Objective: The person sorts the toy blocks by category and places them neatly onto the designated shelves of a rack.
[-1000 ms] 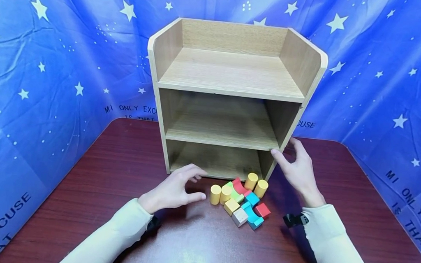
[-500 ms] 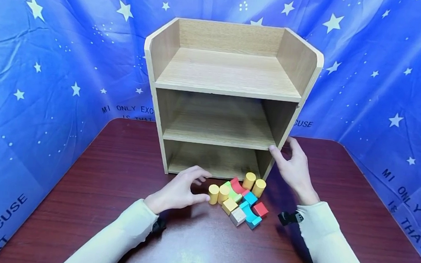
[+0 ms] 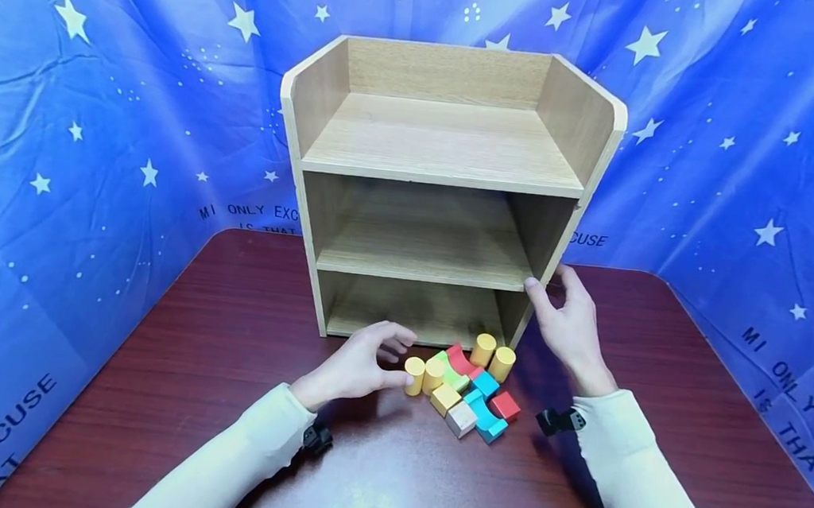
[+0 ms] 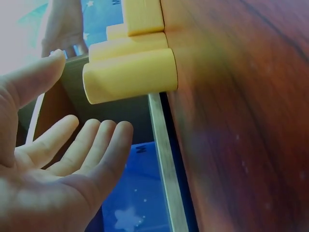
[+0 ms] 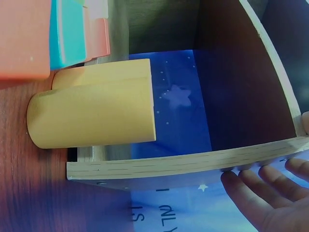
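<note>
My left hand (image 3: 355, 363) is beside the leftmost yellow cylinder block (image 3: 414, 376), thumb and fingers spread on either side. In the left wrist view a gap separates the fingers (image 4: 108, 150) from that yellow cylinder (image 4: 133, 76). At the wooden shelf's (image 3: 444, 141) right side panel, my right hand (image 3: 573, 327) grips the edge, thumb at the front and fingers on the outer face. The right wrist view has those fingers (image 5: 260, 193) against the panel (image 5: 193, 159). Next to the first cylinder stands another yellow cylinder (image 3: 433, 376).
Before the shelf lie a red arch (image 3: 462, 360), green arch (image 3: 453, 375), blue arch (image 3: 486, 416), blue cube (image 3: 486, 384), red cube (image 3: 506, 406), yellow cube (image 3: 445, 399) and pale wood cube (image 3: 462, 419). Further yellow cylinders (image 3: 502, 364) stand right. A starry blue curtain (image 3: 139, 105) surrounds the table (image 3: 231, 296).
My left hand has moved right, closer to the leftmost yellow cylinder, its thumb tip now overlapping it in the head view. My right hand stays at the shelf's side. The blocks have not moved.
</note>
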Demonstrator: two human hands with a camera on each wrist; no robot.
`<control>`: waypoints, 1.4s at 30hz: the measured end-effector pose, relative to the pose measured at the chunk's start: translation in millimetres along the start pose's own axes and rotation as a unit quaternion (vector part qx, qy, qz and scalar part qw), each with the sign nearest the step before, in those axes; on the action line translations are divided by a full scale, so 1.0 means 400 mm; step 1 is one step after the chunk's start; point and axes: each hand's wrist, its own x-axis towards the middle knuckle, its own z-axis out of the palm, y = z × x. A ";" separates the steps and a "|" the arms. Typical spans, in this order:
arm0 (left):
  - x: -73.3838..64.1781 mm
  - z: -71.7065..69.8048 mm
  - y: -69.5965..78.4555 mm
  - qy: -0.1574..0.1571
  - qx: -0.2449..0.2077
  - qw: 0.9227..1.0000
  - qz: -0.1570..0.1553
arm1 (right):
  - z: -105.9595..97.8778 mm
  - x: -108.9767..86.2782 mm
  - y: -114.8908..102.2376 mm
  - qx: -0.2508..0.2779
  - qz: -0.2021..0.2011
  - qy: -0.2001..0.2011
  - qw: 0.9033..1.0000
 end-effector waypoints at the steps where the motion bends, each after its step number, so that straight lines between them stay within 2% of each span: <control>1: 0.001 0.001 0.000 0.000 -0.010 1.000 -0.005 | 0.000 0.000 -0.001 0.000 0.000 -0.001 1.000; 9: 0.009 0.010 -0.012 -0.003 -0.097 0.994 -0.040 | 0.000 -0.005 -0.003 -0.001 0.001 0.000 1.000; 12: 0.009 0.007 0.007 -0.008 -0.116 0.992 -0.056 | 0.000 -0.005 -0.004 0.003 -0.002 -0.002 1.000; 16: 0.012 0.014 0.004 -0.009 -0.130 0.989 -0.072 | 0.002 -0.003 -0.004 0.014 -0.005 -0.003 1.000; 19: 0.015 0.026 -0.017 -0.009 -0.126 0.989 -0.079 | 0.002 -0.003 -0.004 0.015 -0.004 -0.004 1.000; 25: 0.015 0.035 -0.015 -0.019 -0.104 0.991 -0.086 | -0.001 -0.006 -0.004 0.007 0.000 -0.008 1.000; 42: 0.026 0.052 -0.021 -0.019 -0.089 0.991 -0.099 | -0.003 -0.005 -0.007 0.000 0.002 -0.005 1.000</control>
